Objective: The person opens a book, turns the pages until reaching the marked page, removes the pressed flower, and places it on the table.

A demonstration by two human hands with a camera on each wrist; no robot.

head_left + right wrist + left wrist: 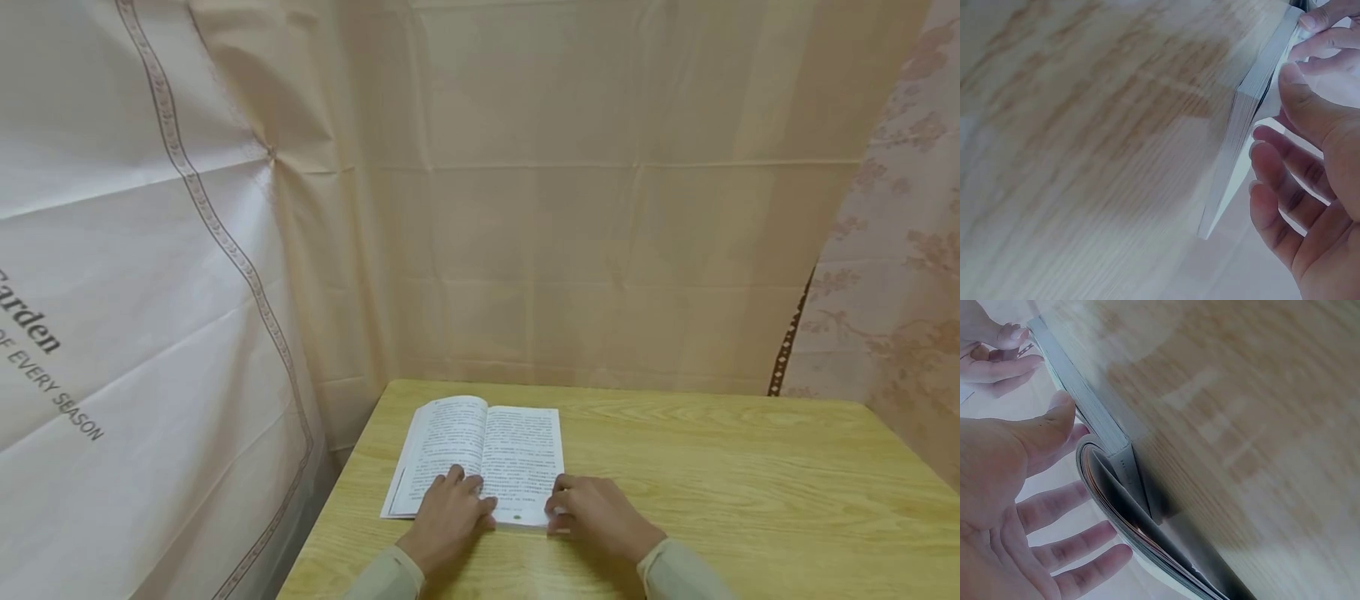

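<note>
An open book (522, 450) with printed text lies on the wooden table, its left pages curving up toward the spine. My left hand (450, 512) rests across the lower part of the pages near the spine, fingers spread and fairly straight. In the left wrist view, that hand's thumb (1060, 415) is by the book's bottom edge. At the lower right corner is my right hand (596, 512). Its thumb (1300, 97) and index finger pinch the corner of a page (1269, 106), slightly raised off the page block (1235, 134). The other right fingers curl loosely beside the book's side edge.
The light wooden table (720, 467) extends to the right of the book. A beige cloth (585, 208) hangs behind it. At the left hangs a pale cloth with lettering (135, 317), and at the right a flower-patterned cloth (892, 292).
</note>
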